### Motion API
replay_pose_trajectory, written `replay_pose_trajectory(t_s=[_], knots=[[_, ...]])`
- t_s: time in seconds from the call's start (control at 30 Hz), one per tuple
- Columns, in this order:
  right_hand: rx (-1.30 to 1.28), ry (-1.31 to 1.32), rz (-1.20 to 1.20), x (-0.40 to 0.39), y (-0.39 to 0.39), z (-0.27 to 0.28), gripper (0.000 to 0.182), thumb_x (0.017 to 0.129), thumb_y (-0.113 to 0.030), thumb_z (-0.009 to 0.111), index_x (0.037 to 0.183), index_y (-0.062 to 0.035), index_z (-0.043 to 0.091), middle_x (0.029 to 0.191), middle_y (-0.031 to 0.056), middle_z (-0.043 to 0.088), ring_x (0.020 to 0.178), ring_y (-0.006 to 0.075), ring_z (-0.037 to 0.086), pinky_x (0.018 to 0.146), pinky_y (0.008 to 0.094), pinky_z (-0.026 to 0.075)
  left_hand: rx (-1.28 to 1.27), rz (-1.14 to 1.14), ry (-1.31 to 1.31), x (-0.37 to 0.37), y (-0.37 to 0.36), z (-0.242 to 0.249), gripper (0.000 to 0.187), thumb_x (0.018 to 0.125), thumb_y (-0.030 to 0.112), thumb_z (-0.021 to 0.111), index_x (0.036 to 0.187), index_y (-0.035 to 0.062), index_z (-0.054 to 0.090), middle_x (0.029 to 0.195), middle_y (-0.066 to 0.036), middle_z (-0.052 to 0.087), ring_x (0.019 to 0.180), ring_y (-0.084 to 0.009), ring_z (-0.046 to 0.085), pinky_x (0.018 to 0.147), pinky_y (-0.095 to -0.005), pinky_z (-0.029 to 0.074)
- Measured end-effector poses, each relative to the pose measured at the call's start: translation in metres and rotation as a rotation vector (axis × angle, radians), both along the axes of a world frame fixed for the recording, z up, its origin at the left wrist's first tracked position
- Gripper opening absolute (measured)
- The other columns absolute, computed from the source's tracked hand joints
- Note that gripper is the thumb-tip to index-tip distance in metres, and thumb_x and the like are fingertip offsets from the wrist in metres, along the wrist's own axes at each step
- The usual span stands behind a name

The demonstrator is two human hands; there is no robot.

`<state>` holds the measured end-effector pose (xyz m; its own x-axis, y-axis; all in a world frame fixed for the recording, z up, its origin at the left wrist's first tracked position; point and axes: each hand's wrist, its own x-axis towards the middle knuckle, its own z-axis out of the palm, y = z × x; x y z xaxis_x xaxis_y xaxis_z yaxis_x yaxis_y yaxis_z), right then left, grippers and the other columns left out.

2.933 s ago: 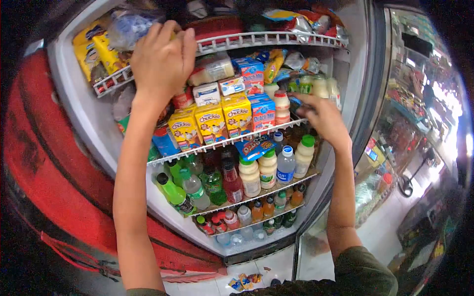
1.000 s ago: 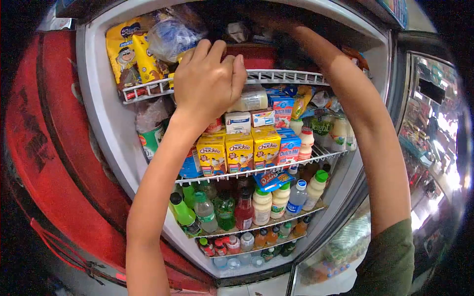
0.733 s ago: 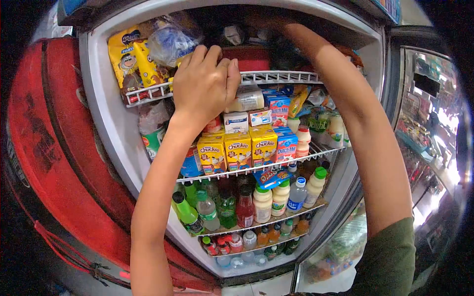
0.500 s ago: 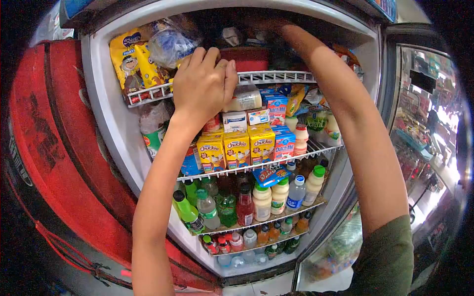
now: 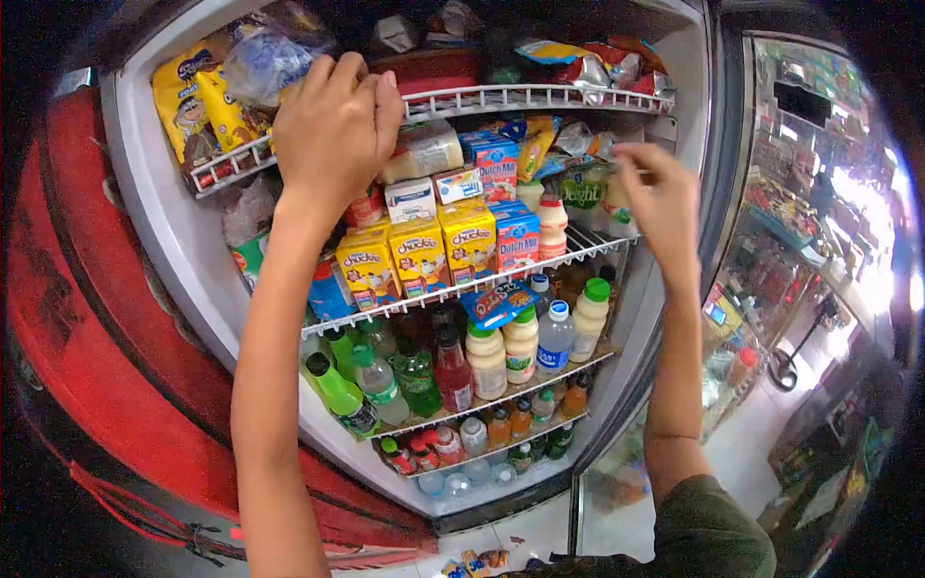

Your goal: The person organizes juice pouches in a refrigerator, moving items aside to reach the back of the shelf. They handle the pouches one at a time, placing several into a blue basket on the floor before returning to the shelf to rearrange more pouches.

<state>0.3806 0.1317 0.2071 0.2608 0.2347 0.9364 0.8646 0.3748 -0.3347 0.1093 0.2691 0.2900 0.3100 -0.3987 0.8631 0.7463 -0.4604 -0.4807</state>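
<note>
My left hand (image 5: 332, 135) is up at the top wire shelf (image 5: 540, 97) of an upright fridge, its fingers curled over the shelf's front rail, which the hand partly hides. Beside it are a clear plastic bag with blue in it (image 5: 270, 65) and a yellow snack pack (image 5: 188, 101). My right hand (image 5: 665, 193) hovers in front of the second shelf's right end, slightly blurred. Its fingers are bent but apart, with nothing visible in them. The nearest things are a green-labelled Delight pack (image 5: 585, 190) and foil packs (image 5: 576, 140).
Yellow Chuckie cartons (image 5: 419, 258) and Dutch Mill cartons (image 5: 517, 236) fill the second shelf. Several bottles (image 5: 487, 364) stand on lower shelves. A red cooler-like box (image 5: 106, 318) is at left; the glass door (image 5: 617, 491) stands open at right.
My right hand has come out of the top shelf's dark interior and down in front of the second shelf. My left hand keeps its place on the rail. The view has shifted and tilted.
</note>
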Motion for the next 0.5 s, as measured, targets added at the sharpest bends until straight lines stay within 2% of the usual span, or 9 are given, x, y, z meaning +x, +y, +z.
replay_pose_trajectory(t_s=[0.07, 0.1, 0.17, 0.23, 0.3, 0.37, 0.43, 0.47, 0.5], knots=[[-0.136, -0.300, -0.230, 0.019, 0.027, -0.011, 0.023, 0.078, -0.009, 0.065, 0.100, -0.0034, 0.068, 0.102, 0.0135, 0.066, 0.097, 0.0254, 0.061, 0.085, 0.0402, 0.048, -0.039, 0.000, 0.030, -0.001, -0.002, -0.001, 0.029, 0.091, 0.020, 0.051, 0.073, 0.0030, 0.065, 0.084, -0.005, 0.061, 0.079, -0.0260, 0.059, 0.066, -0.0377, 0.049], [-0.140, -0.297, -0.228, 0.025, 0.039, -0.012, 0.023, 0.078, -0.009, 0.065, 0.100, -0.0034, 0.068, 0.102, 0.0135, 0.066, 0.097, 0.0254, 0.061, 0.085, 0.0402, 0.048, -0.054, 0.008, 0.041, -0.002, -0.003, -0.001, 0.029, 0.092, 0.020, 0.051, 0.073, 0.0029, 0.064, 0.085, -0.005, 0.061, 0.081, -0.0258, 0.059, 0.067, -0.0373, 0.048], [-0.259, -0.599, -0.379, 0.025, 0.059, -0.007, 0.034, 0.072, -0.009, 0.067, 0.106, -0.0088, 0.067, 0.113, 0.0122, 0.061, 0.111, 0.0299, 0.053, 0.092, 0.0475, 0.042, -0.078, 0.013, 0.042, -0.003, -0.003, -0.001, 0.025, 0.091, 0.020, 0.052, 0.077, 0.0034, 0.065, 0.088, -0.005, 0.062, 0.082, -0.0256, 0.059, 0.068, -0.0377, 0.048], [-0.242, -0.643, -0.443, 0.030, 0.081, -0.013, 0.036, 0.071, -0.009, 0.068, 0.107, -0.0109, 0.067, 0.116, 0.0115, 0.060, 0.113, 0.0300, 0.051, 0.093, 0.0486, 0.041, -0.099, 0.021, 0.043, -0.001, -0.007, -0.002, 0.022, 0.090, 0.019, 0.053, 0.082, 0.0040, 0.066, 0.091, -0.005, 0.063, 0.084, -0.0254, 0.060, 0.070, -0.0381, 0.048], [-0.187, -0.707, -0.545, 0.032, 0.089, -0.015, 0.034, 0.070, -0.009, 0.066, 0.104, -0.0142, 0.069, 0.117, 0.0104, 0.059, 0.112, 0.0308, 0.051, 0.093, 0.0495, 0.040, 0.219, -0.047, 0.028, 0.011, -0.022, -0.003, 0.015, 0.084, 0.014, 0.058, 0.094, 0.0054, 0.067, 0.096, -0.008, 0.065, 0.087, -0.0262, 0.061, 0.073, -0.0396, 0.049], [-0.203, -0.712, -0.531, 0.036, 0.094, -0.014, 0.032, 0.071, -0.009, 0.065, 0.102, -0.0143, 0.070, 0.117, 0.0103, 0.059, 0.111, 0.0300, 0.052, 0.093, 0.0485, 0.041, 0.062, -0.210, 0.299, 0.032, -0.043, -0.023, 0.027, 0.078, 0.008, 0.062, 0.105, 0.0062, 0.065, 0.102, -0.012, 0.064, 0.092, -0.0282, 0.062, 0.079, -0.0412, 0.048], [-0.224, -0.723, -0.521, 0.036, 0.090, -0.016, 0.030, 0.072, -0.009, 0.064, 0.101, -0.0143, 0.070, 0.118, 0.0102, 0.059, 0.110, 0.0291, 0.053, 0.092, 0.0476, 0.042, -0.285, -0.389, 0.541, 0.073, -0.045, -0.056, 0.032, 0.077, 0.005, 0.061, 0.108, 0.0002, 0.062, 0.107, -0.017, 0.063, 0.100, -0.0321, 0.060, 0.089, -0.0409, 0.047], [-0.202, -0.674, -0.533, 0.034, 0.085, -0.015, 0.029, 0.072, -0.009, 0.063, 0.099, -0.0138, 0.070, 0.116, 0.0092, 0.060, 0.106, 0.0286, 0.056, 0.089, 0.0461, 0.045, -0.458, -0.328, 0.600, 0.090, -0.055, -0.069, 0.032, 0.078, 0.007, 0.060, 0.108, -0.0038, 0.061, 0.109, -0.018, 0.062, 0.102, -0.0343, 0.059, 0.089, -0.0405, 0.047], [-0.179, -0.626, -0.543, 0.033, 0.081, -0.015, 0.028, 0.072, -0.009, 0.062, 0.098, -0.0132, 0.071, 0.114, 0.0082, 0.061, 0.103, 0.0280, 0.058, 0.087, 0.0445, 0.047, -0.444, -0.282, 0.610, 0.110, -0.045, -0.081, 0.046, 0.081, 0.018, 0.063, 0.119, -0.0060, 0.054, 0.118, -0.021, 0.059, 0.112, -0.0356, 0.056, 0.098, -0.0442, 0.043]])
